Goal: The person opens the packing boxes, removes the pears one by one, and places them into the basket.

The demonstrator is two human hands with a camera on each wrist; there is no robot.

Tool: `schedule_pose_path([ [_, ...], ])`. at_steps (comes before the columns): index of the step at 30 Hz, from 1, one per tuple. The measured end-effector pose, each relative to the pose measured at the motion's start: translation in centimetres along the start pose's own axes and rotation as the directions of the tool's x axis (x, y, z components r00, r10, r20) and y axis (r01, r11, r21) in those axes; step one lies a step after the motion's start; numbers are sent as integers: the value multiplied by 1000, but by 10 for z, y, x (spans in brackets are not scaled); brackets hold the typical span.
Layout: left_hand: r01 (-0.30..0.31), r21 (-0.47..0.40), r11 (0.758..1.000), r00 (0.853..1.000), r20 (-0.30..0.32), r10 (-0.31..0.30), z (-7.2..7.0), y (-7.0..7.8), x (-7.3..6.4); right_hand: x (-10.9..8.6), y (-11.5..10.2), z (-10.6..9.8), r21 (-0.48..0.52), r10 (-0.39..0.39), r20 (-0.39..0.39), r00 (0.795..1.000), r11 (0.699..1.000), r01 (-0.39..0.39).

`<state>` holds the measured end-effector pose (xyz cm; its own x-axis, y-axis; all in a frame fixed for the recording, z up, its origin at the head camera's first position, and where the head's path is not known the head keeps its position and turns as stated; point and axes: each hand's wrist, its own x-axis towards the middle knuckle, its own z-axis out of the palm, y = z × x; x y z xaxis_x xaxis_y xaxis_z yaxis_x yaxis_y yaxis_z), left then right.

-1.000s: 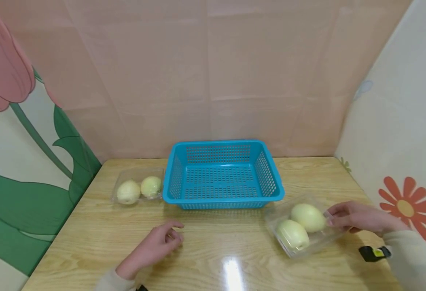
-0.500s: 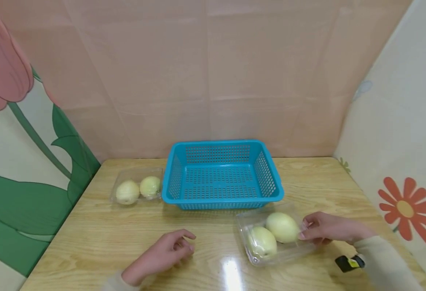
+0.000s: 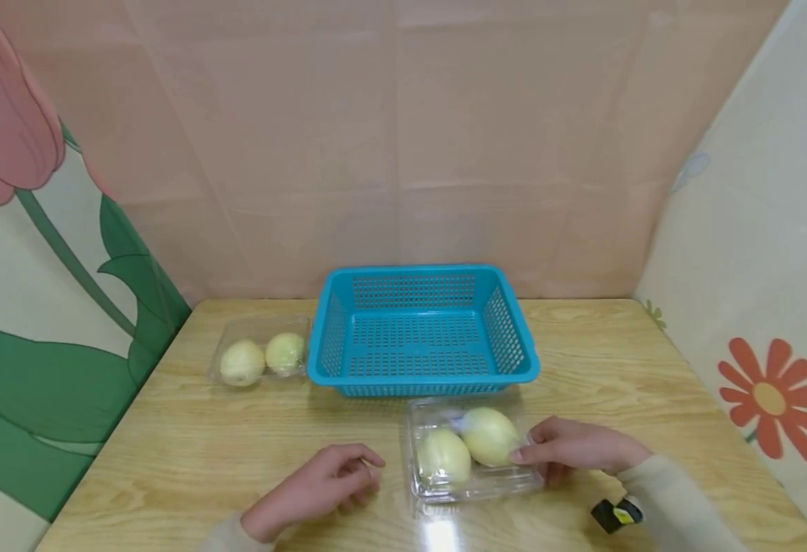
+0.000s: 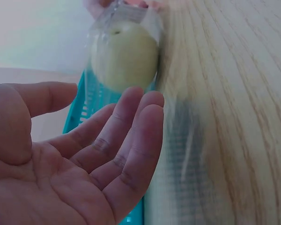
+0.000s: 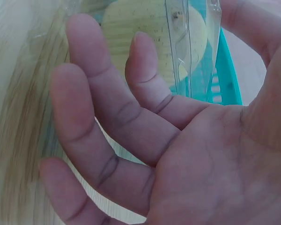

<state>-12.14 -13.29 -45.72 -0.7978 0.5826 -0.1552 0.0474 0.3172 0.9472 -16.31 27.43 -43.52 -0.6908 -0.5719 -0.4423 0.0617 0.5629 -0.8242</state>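
A clear plastic fruit box (image 3: 486,484) stands in front of the basket, with two pale yellow pears (image 3: 490,437) inside. My right hand (image 3: 579,446) pinches its right end between thumb and fingers. In the right wrist view, a speckled pear (image 5: 136,37) shows through the plastic beyond the curled fingers (image 5: 114,112). To the left of the box, a short gap away, my left hand (image 3: 316,484) hovers with loosely bent fingers and nothing in them. The left wrist view shows its palm (image 4: 61,187) facing the box's near pear (image 4: 126,56).
A blue perforated basket (image 3: 424,381) stands at the back middle of the wooden table (image 3: 189,460), with nothing in it. Left of it is a second clear box (image 3: 261,330) holding two pears. Fabric backdrops (image 3: 403,153) rise behind the table and at both sides.
My right hand has carried the box of pears leftward, from right of the basket to its front. My left hand has shifted slightly right and nearer the table's front.
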Motion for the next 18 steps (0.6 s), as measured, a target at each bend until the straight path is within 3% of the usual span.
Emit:
schedule_pose_path([
  [10, 9, -138, 990, 999, -36, -14, 2, -6, 5, 19, -18, 23, -12, -79, 20, 997, 997, 79],
  [18, 7, -215, 977, 996, -85, -26, -2, -12, 12, 26, -26, 33, -36, -119, -13, 993, 992, 119],
])
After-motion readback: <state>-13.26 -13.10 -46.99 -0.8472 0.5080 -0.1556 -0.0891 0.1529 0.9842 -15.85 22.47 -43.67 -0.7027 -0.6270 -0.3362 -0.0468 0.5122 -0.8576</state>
